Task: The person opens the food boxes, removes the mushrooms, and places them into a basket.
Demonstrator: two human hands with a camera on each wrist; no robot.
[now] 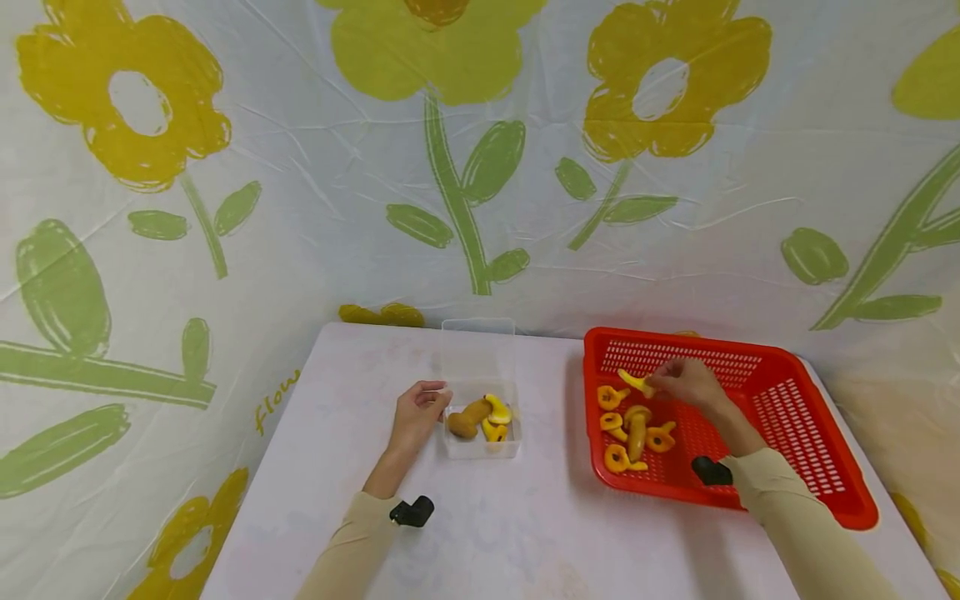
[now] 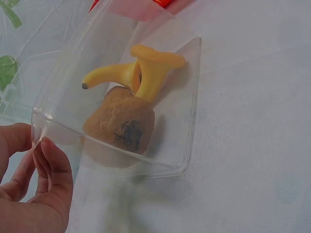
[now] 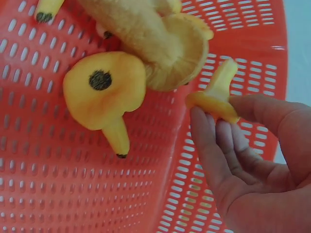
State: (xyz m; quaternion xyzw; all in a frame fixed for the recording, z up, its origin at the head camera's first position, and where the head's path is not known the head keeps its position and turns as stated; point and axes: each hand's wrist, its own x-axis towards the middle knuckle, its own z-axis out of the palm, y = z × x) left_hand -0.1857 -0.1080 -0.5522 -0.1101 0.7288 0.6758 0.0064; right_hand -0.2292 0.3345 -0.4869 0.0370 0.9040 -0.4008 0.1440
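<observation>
On the left side of the tabletop (image 1: 525, 517), the left hand (image 1: 417, 414) is resting at the corner of a clear plastic box (image 1: 481, 421). Its fingers (image 2: 53, 165) are curling around that corner and holding the wall of the box, as the left wrist view is showing. The lid of the box is standing open behind it. Inside the box a brown mushroom (image 2: 119, 127) and two yellow mushrooms (image 2: 146, 70) are already lying, touching each other.

To the right, well apart from the box, a red basket (image 1: 817, 417) is standing. The right hand (image 1: 686, 382) is hovering over its left part and is pinching one small yellow mushroom (image 3: 216, 97) between the thumb and the fingertips, lifted above the basket floor. Under it several more mushrooms (image 1: 633, 433) are lying in a group in the basket.

Judging from this, the work is perhaps at the middle: three pieces are in the box, one is in the hand, and about five are waiting in the basket.
</observation>
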